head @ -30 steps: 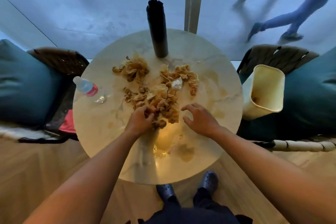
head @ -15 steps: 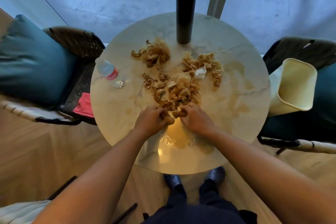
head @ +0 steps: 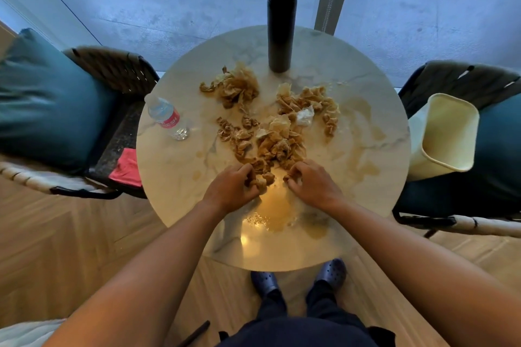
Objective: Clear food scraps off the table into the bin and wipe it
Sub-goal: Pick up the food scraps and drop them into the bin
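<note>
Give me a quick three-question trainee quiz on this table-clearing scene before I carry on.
1. True or false: the cream bin stands on the round table.
2. Which lies on its side: A) black flask B) clear water bottle?
3. What do the left hand and right hand close on?

Key: 1. False, it sits beside the table, on the person's right. 2. B. 3. The brown food scraps.

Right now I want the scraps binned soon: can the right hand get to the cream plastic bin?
Probably yes: the cream plastic bin sits just off the table's right edge, nothing between it and the right hand.
</note>
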A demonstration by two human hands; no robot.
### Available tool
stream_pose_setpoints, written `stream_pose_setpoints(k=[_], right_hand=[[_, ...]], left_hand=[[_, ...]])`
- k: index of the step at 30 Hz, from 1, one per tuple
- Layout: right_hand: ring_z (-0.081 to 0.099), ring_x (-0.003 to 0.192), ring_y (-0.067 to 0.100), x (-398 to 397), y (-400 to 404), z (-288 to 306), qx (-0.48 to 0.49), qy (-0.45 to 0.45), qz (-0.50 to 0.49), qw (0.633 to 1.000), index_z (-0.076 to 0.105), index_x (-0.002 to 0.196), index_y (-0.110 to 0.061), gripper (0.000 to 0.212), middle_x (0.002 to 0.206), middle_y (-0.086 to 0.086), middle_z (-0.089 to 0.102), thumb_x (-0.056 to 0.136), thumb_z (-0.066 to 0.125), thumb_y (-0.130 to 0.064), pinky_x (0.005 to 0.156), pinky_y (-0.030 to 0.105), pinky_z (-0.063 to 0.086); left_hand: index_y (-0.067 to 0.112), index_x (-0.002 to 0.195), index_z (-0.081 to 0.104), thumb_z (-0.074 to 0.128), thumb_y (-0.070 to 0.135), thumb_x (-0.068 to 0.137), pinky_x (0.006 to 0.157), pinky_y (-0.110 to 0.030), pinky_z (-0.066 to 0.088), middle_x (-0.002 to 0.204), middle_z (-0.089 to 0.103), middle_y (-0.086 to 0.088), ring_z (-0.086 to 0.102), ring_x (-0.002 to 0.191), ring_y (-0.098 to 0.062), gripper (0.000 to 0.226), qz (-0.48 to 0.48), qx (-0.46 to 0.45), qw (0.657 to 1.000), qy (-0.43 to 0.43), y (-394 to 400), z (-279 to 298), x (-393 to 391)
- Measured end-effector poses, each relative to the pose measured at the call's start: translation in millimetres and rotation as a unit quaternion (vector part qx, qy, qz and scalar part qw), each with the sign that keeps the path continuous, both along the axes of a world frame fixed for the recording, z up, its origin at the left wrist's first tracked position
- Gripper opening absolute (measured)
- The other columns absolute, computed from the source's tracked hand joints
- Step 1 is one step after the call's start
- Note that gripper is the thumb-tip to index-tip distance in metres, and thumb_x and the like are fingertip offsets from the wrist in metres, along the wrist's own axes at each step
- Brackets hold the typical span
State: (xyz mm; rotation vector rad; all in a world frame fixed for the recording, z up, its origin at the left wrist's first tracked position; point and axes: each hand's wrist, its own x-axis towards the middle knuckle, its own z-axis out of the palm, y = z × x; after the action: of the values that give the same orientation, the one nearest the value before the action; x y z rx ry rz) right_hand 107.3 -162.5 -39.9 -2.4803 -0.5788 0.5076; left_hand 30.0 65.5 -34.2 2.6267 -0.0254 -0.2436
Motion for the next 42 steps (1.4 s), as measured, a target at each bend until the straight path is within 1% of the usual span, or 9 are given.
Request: stream_pose_setpoints(k=[12, 17, 21, 26, 30, 34, 37, 40, 42], right_hand=[[0.062, 0.082, 0.014, 21.9, -78.3, 41.5, 0.053, -0.003, -0.107, 0.993, 0.066, 0.090, -0.017, 0.007, 0.089, -0.004, 0.067, 0.090, 0.068, -0.024, 0.070, 0.026, 0.047], [0.063, 0.081, 0.010, 32.0, -127.6, 51.0, 0.067, -0.002, -0.137, 0.988, 0.062, 0.092, -0.027, 0.006, 0.087, -0.007, 0.065, 0.094, 0.067, -0.025, 0.068, 0.018, 0.044], [0.063, 0.083, 0.012, 39.7, -170.7, 56.2, 0.063, -0.018, -0.174, 0.983, 0.065, 0.103, -0.020, 0.009, 0.091, -0.005, 0.068, 0.096, 0.065, -0.024, 0.074, 0.025, 0.049], [0.067, 0.082, 0.009, 50.3, -234.6, 58.7, 0.070, -0.019, -0.216, 0.974, 0.066, 0.101, -0.017, 0.006, 0.091, -0.002, 0.073, 0.095, 0.067, -0.020, 0.077, 0.027, 0.056], [0.061, 0.082, 0.004, 60.0, -279.0, 61.9, 0.059, -0.033, -0.247, 0.967, 0.069, 0.103, -0.013, 0.008, 0.095, -0.003, 0.069, 0.096, 0.065, -0.014, 0.074, 0.010, 0.044], [0.066, 0.084, 0.014, 80.2, -324.0, 61.4, 0.053, -0.057, -0.301, 0.950, 0.069, 0.094, -0.020, 0.008, 0.095, -0.003, 0.068, 0.092, 0.065, -0.014, 0.081, 0.032, 0.057], [0.065, 0.082, 0.016, 99.5, -349.7, 61.2, 0.043, -0.085, -0.335, 0.937, 0.065, 0.089, -0.023, 0.010, 0.092, -0.003, 0.064, 0.090, 0.067, -0.013, 0.076, 0.028, 0.055], [0.068, 0.094, 0.020, 117.7, -362.8, 60.2, 0.064, -0.068, -0.358, 0.929, 0.066, 0.112, -0.019, 0.020, 0.105, 0.002, 0.069, 0.092, 0.068, -0.019, 0.082, 0.029, 0.055], [0.066, 0.110, 0.023, 126.2, -367.7, 59.2, 0.066, -0.034, -0.348, 0.935, 0.059, 0.132, -0.023, 0.039, 0.124, 0.005, 0.068, 0.094, 0.067, -0.024, 0.096, 0.039, 0.054]], left_hand=[[0.019, 0.107, 0.059, 0.072, 0.030, 0.088, 0.071, -0.027, 0.055, 0.099, 0.064, 0.000, 0.062, 0.083, -0.016, 0.026, 0.029, -0.076, 0.994, -0.067, -59.7, 44.3, 57.6], [0.017, 0.117, 0.059, 0.072, 0.028, 0.090, 0.079, -0.027, 0.061, 0.104, 0.066, 0.001, 0.068, 0.088, -0.011, 0.032, 0.028, -0.143, 0.988, -0.042, -108.7, 57.1, 88.5], [0.015, 0.117, 0.059, 0.072, 0.026, 0.091, 0.076, -0.032, 0.063, 0.102, 0.069, -0.001, 0.073, 0.081, -0.008, 0.031, 0.036, -0.217, 0.976, 0.002, -153.6, 58.2, 116.5], [0.012, 0.116, 0.063, 0.072, 0.025, 0.093, 0.067, -0.018, 0.059, 0.098, 0.072, 0.000, 0.073, 0.074, -0.005, 0.028, -0.005, -0.238, 0.971, 0.024, -223.2, 61.9, 146.2], [0.020, 0.116, 0.064, 0.071, 0.035, 0.093, 0.075, -0.024, 0.061, 0.097, 0.074, 0.006, 0.073, 0.076, -0.001, 0.029, -0.052, -0.222, 0.973, 0.042, -271.3, 58.5, 167.9], [0.019, 0.112, 0.065, 0.071, 0.039, 0.092, 0.075, -0.025, 0.061, 0.092, 0.075, 0.005, 0.073, 0.075, -0.002, 0.029, -0.091, -0.231, 0.968, 0.044, -322.3, 61.0, 193.8], [0.018, 0.112, 0.067, 0.071, 0.038, 0.093, 0.075, -0.023, 0.061, 0.094, 0.075, 0.001, 0.073, 0.075, -0.003, 0.027, -0.087, -0.236, 0.967, 0.028, -356.4, 61.4, 218.3], [0.020, 0.130, 0.061, 0.068, 0.034, 0.096, 0.081, -0.031, 0.062, 0.116, 0.072, -0.001, 0.073, 0.091, -0.010, 0.038, -0.088, -0.246, 0.965, 0.032, -382.4, 59.4, 239.3], [0.024, 0.144, 0.051, 0.066, 0.035, 0.097, 0.080, -0.022, 0.058, 0.133, 0.064, -0.001, 0.068, 0.109, -0.015, 0.051, -0.096, -0.242, 0.964, 0.048, -395.1, 57.6, 247.9]])
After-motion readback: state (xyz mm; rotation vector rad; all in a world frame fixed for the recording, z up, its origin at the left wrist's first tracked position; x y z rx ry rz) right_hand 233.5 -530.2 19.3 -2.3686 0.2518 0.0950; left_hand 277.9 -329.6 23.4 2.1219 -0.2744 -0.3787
